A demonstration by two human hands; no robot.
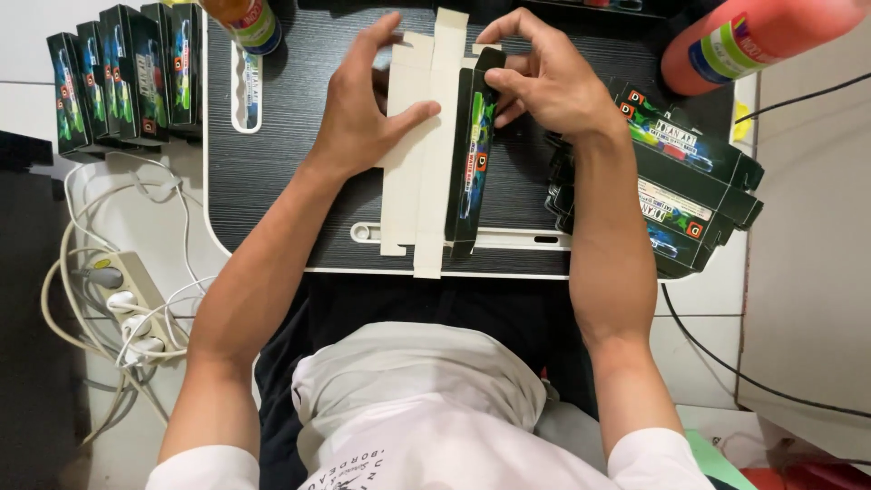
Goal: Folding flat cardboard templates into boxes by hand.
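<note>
A long flat carton [435, 154] lies unfolded on the black lap desk [272, 163], its plain cardboard inside up and one printed black side folded upright. My left hand [363, 109] presses on the cardboard panel, thumb across it. My right hand [544, 82] pinches the top end of the printed side panel near its flap.
A stack of flat printed cartons [689, 181] lies at the desk's right. Folded black boxes [127, 73] stand in a row at the upper left. An orange bottle [753, 36] lies at the upper right, another bottle [249, 23] at the top. A power strip with white cables [127, 290] sits on the floor left.
</note>
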